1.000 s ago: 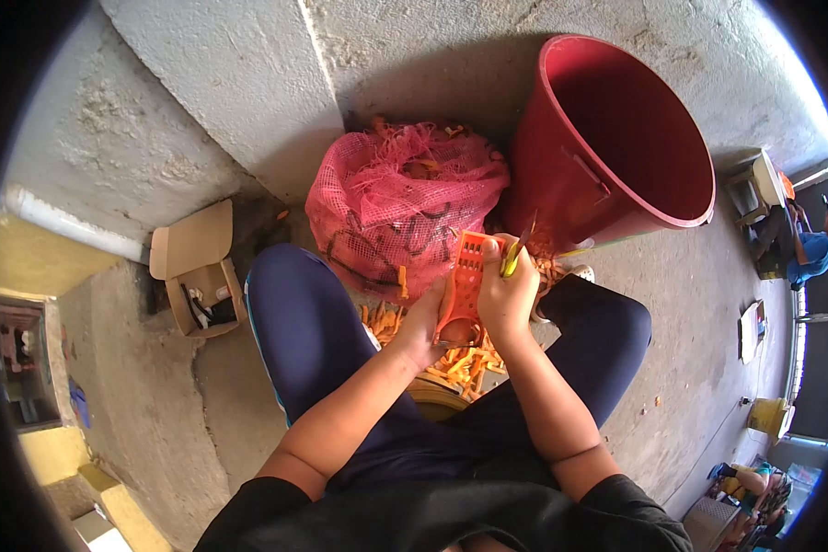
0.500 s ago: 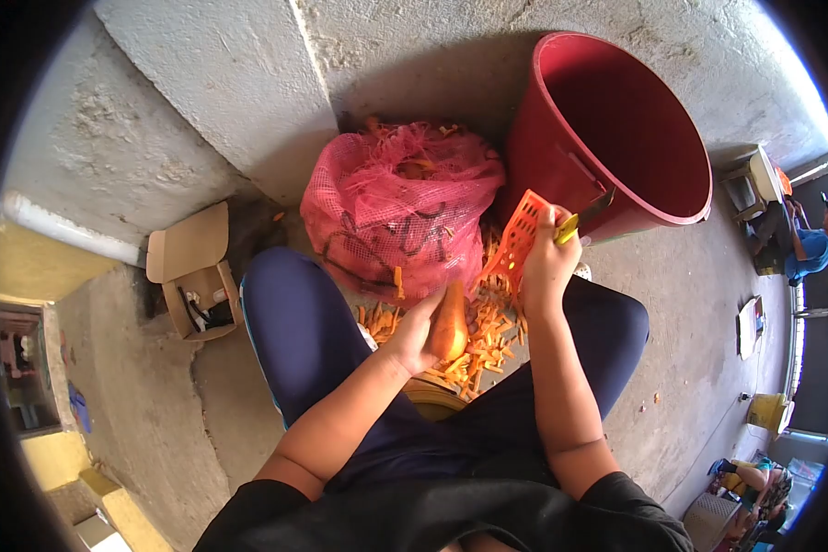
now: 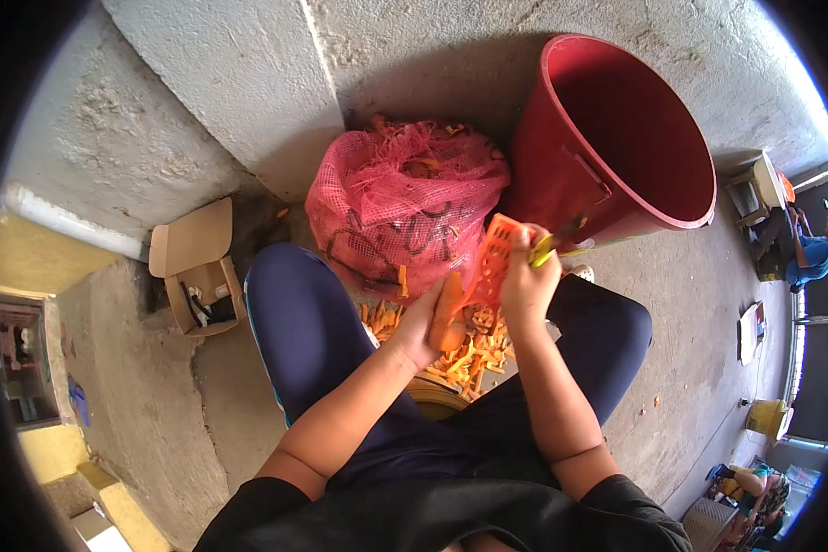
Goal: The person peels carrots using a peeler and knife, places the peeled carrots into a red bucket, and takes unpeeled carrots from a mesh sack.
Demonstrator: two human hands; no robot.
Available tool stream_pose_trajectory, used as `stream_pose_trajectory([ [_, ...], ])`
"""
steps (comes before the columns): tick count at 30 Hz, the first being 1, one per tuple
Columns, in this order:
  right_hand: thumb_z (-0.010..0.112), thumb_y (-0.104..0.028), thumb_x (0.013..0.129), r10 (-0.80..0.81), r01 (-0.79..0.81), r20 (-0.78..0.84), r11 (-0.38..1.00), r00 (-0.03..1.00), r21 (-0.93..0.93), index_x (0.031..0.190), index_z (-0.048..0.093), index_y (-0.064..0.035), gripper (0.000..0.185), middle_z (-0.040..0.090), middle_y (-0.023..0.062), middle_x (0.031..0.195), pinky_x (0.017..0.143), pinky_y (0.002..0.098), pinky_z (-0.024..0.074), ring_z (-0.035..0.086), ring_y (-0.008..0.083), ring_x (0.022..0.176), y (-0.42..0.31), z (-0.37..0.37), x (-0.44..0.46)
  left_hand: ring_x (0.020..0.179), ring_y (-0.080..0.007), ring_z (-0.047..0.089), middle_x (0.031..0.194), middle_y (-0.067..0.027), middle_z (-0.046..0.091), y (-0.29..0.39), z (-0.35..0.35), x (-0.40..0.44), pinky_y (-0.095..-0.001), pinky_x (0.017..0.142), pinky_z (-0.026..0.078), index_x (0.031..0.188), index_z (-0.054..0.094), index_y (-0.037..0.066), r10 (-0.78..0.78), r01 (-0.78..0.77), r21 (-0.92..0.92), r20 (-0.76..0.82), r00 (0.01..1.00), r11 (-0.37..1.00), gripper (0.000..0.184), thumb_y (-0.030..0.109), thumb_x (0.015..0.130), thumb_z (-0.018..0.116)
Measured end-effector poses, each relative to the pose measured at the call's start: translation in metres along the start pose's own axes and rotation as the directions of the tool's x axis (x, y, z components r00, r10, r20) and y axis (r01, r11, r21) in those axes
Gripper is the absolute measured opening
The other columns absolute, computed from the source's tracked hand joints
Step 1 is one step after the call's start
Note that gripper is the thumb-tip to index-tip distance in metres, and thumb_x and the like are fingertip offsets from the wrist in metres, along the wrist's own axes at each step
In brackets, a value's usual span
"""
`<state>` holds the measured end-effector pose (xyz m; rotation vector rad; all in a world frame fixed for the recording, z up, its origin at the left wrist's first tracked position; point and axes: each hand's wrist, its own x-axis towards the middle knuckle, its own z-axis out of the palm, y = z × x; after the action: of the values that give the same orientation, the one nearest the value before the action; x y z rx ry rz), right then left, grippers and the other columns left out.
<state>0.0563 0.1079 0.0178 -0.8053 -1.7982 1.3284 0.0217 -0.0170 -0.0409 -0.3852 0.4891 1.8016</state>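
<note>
My left hand (image 3: 416, 333) is closed around a thick orange carrot (image 3: 448, 313), its narrow end pointing away from me. In my right hand (image 3: 527, 285) are a flat, slotted orange plastic piece (image 3: 494, 258) and a yellow-handled knife (image 3: 543, 250), its dark blade angled up and right. The lower end of the plastic piece is beside the carrot; whether they touch I cannot tell. Below both hands, many orange strips (image 3: 474, 362) lie heaped between my legs, over a yellowish container rim (image 3: 437, 396) that is partly hidden.
Ahead of me slumps a stuffed pink mesh sack (image 3: 400, 216), with a large red bucket (image 3: 570, 147) tilted beside it against the wall. An open cardboard box (image 3: 198, 276) sits at the left. Two people, one in a blue shirt (image 3: 810, 262), are at the far right.
My right hand has moved down and left, bringing the slotted plastic piece and knife closer to the carrot. The carrot has turned slightly in my left hand.
</note>
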Motion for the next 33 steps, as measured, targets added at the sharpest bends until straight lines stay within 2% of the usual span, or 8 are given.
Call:
stream_pose_trajectory([
  [6,0.05,-0.02,0.087,0.164,-0.156,-0.032,0.973,0.986,0.171,0.084,0.054,0.0007,0.021,0.053,0.0004,0.068,0.059,0.0217,0.0397,0.046,0.0059,0.062,0.006,-0.004,0.011,0.057,-0.022,0.058,0.075,-0.0068,0.058,0.0,0.014,-0.009,-0.0333,0.045,0.049,0.099,0.052,0.011,0.026,-0.008,0.113,-0.162,0.986,0.994,0.031,0.037,0.086,0.043],
  [9,0.05,-0.02,0.086,0.106,-0.106,0.004,0.985,0.994,0.136,0.085,0.054,0.0003,0.021,0.051,0.0006,0.067,0.058,0.0227,0.0388,0.044,0.0064,0.061,0.012,0.003,0.005,0.057,-0.0215,0.058,0.075,-0.0075,0.058,0.0,0.034,-0.013,-0.0329,0.045,0.05,0.094,0.055,0.01,0.024,-0.014,0.069,-0.159,0.987,0.998,0.034,0.04,0.086,0.042],
  [11,0.049,-0.02,0.086,0.083,-0.085,0.03,0.994,0.996,0.075,0.084,0.054,0.0004,0.021,0.052,0.0039,0.066,0.058,0.0251,0.0395,0.046,0.0094,0.061,0.013,0.005,0.001,0.057,-0.0208,0.058,0.076,-0.0078,0.058,0.0,0.033,-0.013,-0.0325,0.044,0.05,0.092,0.055,0.008,-0.012,0.016,0.026,-0.146,0.989,1.0,0.037,0.042,0.085,0.042],
  [18,0.048,-0.02,0.088,0.037,-0.038,-0.012,0.998,0.999,-0.048,0.086,0.054,0.0003,0.021,0.053,-0.0001,0.07,0.058,0.0204,0.0395,0.046,0.0045,0.062,0.019,0.007,0.002,0.061,-0.0195,0.055,0.076,-0.0076,0.057,0.003,0.009,-0.007,-0.0304,0.044,0.049,0.09,0.055,0.004,-0.146,0.143,0.044,0.079,0.986,0.989,0.043,0.044,0.085,0.041],
  [21,0.048,-0.019,0.088,0.062,-0.066,-0.092,0.997,0.994,-0.04,0.086,0.054,-0.0004,0.02,0.052,-0.0005,0.069,0.058,0.0207,0.0394,0.045,0.0048,0.062,0.015,0.006,0.009,0.066,-0.0198,0.052,0.076,-0.0075,0.054,0.002,0.011,-0.01,-0.029,0.044,0.048,0.091,0.054,0.004,-0.216,0.217,-0.001,0.097,0.972,0.976,0.043,0.045,0.085,0.04],
  [24,0.05,-0.019,0.086,0.081,-0.077,-0.113,0.996,0.99,0.041,0.085,0.054,0.001,0.02,0.055,0.0057,0.068,0.059,0.0249,0.0409,0.049,0.0101,0.062,0.018,0.005,0.013,0.069,-0.0199,0.05,0.076,-0.0067,0.051,0.003,0.008,-0.005,-0.029,0.043,0.047,0.092,0.053,0.005,-0.226,0.227,0.0,0.109,0.968,0.974,0.042,0.044,0.085,0.041],
  [28,0.049,-0.017,0.086,-0.049,0.016,-0.294,0.994,0.955,-0.111,0.08,0.053,-0.0002,0.019,0.049,0.0019,0.061,0.054,0.0251,0.0385,0.044,0.0093,0.055,0.039,-0.007,0.044,0.068,-0.0192,0.049,0.074,-0.0056,0.049,0.003,0.01,-0.011,-0.0294,0.044,0.046,0.09,0.052,0.006,-0.285,0.285,0.03,0.211,0.935,0.958,0.04,0.044,0.085,0.041],
  [33,0.048,-0.018,0.086,0.079,-0.06,-0.316,0.996,0.946,0.067,0.08,0.052,-0.0004,0.019,0.047,-0.0005,0.06,0.05,0.0223,0.0348,0.04,0.0066,0.053,0.032,-0.022,0.059,0.069,-0.0183,0.05,0.074,-0.0061,0.048,0.003,0.002,-0.009,-0.0311,0.052,0.045,0.083,0.05,0.006,-0.22,0.221,0.013,0.15,0.964,0.975,0.04,0.044,0.086,0.04],
])
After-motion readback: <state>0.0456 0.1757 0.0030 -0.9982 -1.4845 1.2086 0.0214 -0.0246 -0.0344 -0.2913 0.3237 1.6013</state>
